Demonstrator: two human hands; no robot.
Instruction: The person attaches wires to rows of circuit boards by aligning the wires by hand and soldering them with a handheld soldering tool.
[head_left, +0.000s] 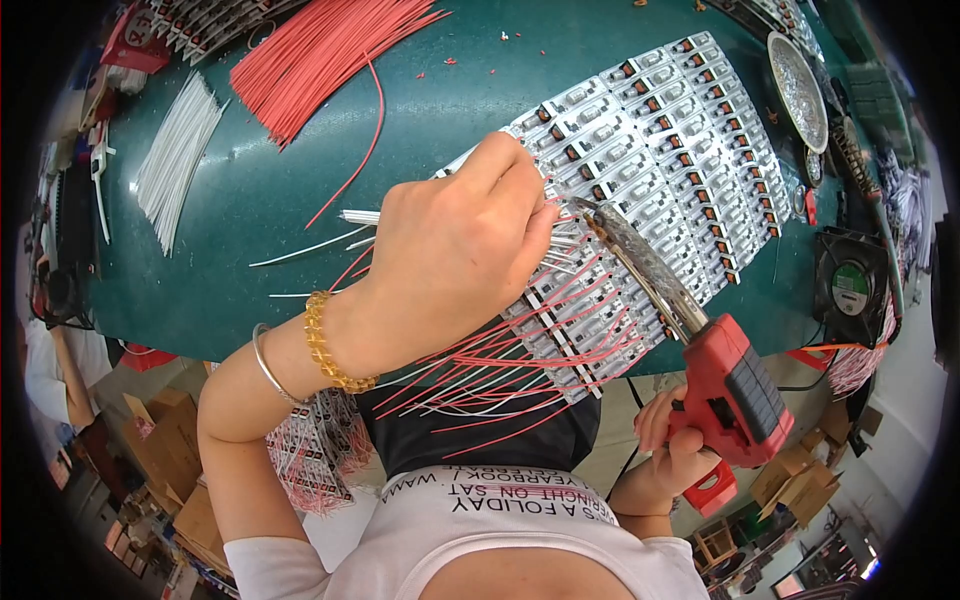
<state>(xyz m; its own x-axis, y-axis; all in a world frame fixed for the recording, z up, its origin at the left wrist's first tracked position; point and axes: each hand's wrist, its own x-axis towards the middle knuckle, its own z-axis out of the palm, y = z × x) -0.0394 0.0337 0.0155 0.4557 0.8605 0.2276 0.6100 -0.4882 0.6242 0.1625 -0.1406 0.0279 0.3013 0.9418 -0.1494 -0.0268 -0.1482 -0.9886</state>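
Note:
My left hand [465,235] is closed around a small bundle of white wires [360,216], its fingertips low over a wide panel of small metal-cased parts [655,150]. My right hand [672,450] grips a red-and-black soldering gun [735,390] by its handle. The gun's long dark barrel points up and left, its tip beside my left fingertips at the panel. Red and white wires [480,360] trail from the panel's near rows over the table edge toward my lap. The exact spot under my left fingers is hidden.
A thick bundle of red wires [320,60] and a smaller white one [178,160] lie on the green table [200,300]. One red wire [375,130] strays loose. At the right are a metal dish [797,92] and a black fan [850,285]. Wired parts [315,450] hang by my left side.

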